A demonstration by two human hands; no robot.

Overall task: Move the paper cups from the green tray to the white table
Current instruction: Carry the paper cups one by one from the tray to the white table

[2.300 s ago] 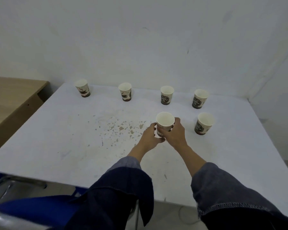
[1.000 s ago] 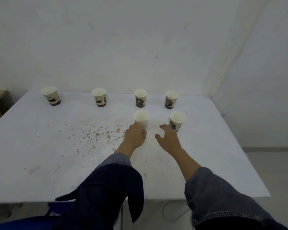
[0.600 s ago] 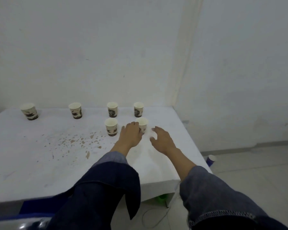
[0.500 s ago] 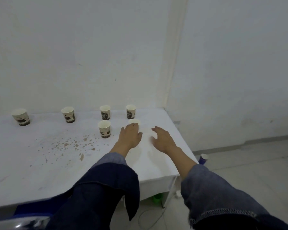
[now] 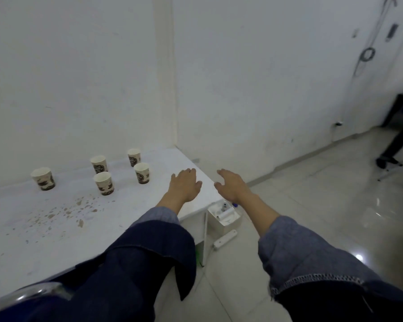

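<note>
Five small white paper cups [image 5: 102,182] with dark printed bands stand upright on the white, stain-speckled tabletop [image 5: 56,219], clustered at about ten o'clock in the view, each one apart from its neighbours. Nothing green that reads as a tray can be seen from this angle, so how many cups are left to move cannot be told. Risk comes first from the edge: the left hand [image 5: 184,185] hovers over the tabletop's right-hand corner, and a cup set down there could tip off onto the pale tiled floor [image 5: 323,205]. A sleeve sweeping back toward ten o'clock could also knock over the light, empty cups. Below the corner, at about five o'clock from the hands, a small open white cardboard box [image 5: 223,218] and a white power strip [image 5: 225,239] lie on the floor, where a foot could catch them. Both arms reach forward in loose dark denim sleeves. The left hand is palm down, fingers spread and slack, holding nothing. The right hand [image 5: 233,185] floats beyond the edge, over the floor, thumb turned inward toward nine o'clock, fingers gently curved, likewise empty. The two hands are level and near each other, not touching.
</note>
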